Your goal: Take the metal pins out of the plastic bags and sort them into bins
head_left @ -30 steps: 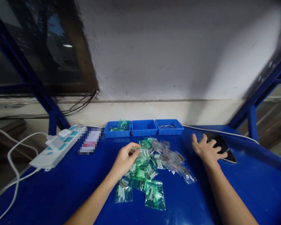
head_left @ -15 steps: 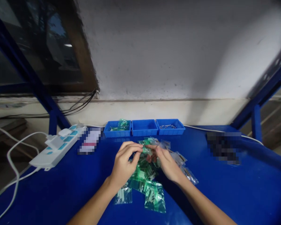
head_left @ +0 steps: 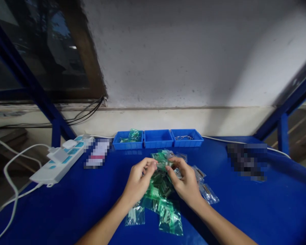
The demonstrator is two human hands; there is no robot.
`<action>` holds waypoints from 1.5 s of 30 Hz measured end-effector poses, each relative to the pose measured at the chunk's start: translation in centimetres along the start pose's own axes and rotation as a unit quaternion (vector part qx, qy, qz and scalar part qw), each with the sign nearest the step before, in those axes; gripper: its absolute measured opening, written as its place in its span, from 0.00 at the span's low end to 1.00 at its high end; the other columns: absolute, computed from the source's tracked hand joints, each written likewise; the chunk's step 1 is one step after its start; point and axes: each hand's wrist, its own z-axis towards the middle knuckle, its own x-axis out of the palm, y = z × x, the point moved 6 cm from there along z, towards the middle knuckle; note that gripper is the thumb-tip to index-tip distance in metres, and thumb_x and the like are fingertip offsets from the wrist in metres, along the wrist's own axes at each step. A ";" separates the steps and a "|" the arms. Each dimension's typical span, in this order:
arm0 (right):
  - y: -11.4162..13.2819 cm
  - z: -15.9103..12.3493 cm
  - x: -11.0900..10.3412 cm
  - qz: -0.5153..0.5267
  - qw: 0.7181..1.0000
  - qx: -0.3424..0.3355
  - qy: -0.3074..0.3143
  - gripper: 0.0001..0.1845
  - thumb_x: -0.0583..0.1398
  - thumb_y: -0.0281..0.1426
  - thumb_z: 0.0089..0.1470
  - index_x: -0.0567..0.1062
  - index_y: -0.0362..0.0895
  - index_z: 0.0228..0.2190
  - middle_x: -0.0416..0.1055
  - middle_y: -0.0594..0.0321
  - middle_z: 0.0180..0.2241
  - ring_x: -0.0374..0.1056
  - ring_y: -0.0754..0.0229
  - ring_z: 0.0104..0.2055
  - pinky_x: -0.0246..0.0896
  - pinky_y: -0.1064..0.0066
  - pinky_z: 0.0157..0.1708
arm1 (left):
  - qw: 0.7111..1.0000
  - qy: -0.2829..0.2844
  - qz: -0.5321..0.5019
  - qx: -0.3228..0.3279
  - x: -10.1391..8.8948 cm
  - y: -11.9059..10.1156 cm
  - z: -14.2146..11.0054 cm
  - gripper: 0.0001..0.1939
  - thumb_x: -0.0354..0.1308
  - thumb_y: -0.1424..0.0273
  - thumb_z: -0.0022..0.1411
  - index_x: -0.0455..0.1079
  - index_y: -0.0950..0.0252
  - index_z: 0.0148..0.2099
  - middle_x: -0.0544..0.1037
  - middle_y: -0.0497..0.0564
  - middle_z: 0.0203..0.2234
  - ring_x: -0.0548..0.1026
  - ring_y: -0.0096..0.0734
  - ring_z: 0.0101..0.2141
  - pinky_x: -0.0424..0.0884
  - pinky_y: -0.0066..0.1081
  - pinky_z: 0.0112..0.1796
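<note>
My left hand is closed in a pinch at the left edge of a small green-tinted plastic bag. At the bag's right edge, the bent thumb and fingers of my right hand close on it. What the bag holds is too small to make out. Below and between the hands lies a pile of small plastic bags, some green and some clear, with thin white and metal pieces inside. One green-striped bag lies nearest me, beside a clear bag. More clear bags spread past my right hand.
Three blue bins stand along the wall: the left bin holds green bags, the middle bin looks bare, the right bin holds thin metal pieces. A white power strip, a blurred phone-like item and a dark pixelated item lie around.
My right hand has turned and drawn back slightly to the right, its outstretched index finger now bent toward the thumb at the bag's edge. My left hand still pinches the other side.
</note>
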 end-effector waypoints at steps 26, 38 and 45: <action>-1.5 -0.4 2.0 0.375 0.874 0.305 0.057 0.19 0.68 0.37 0.41 0.75 0.43 0.37 0.69 0.64 0.27 0.61 0.64 0.28 0.54 0.74 0.29 | 0.965 -0.028 0.145 0.216 -0.6 -1.9 -0.7 0.14 0.45 0.79 0.63 0.71 0.62 0.38 0.70 0.54 0.39 0.70 0.34 0.41 0.67 0.33 0.41; -1.4 0.3 0.8 0.304 0.921 0.241 0.024 0.13 0.70 0.37 0.37 0.75 0.44 0.23 0.70 0.65 0.28 0.63 0.62 0.30 0.58 0.70 0.33 | 0.998 -0.036 -0.018 -0.058 -1.1 2.2 0.5 0.20 0.41 0.55 0.66 0.64 0.63 0.48 0.71 0.49 0.29 0.70 0.30 0.29 0.66 0.28 0.30; 0.0 0.6 0.1 0.153 0.984 0.083 0.045 0.07 0.64 0.34 0.47 0.75 0.45 0.22 0.69 0.62 0.28 0.66 0.59 0.33 0.60 0.68 0.33 | 0.962 0.049 -0.180 -0.201 0.4 3.2 0.2 0.27 0.41 0.48 0.62 0.67 0.65 0.44 0.70 0.49 0.27 0.66 0.22 0.22 0.57 0.23 0.22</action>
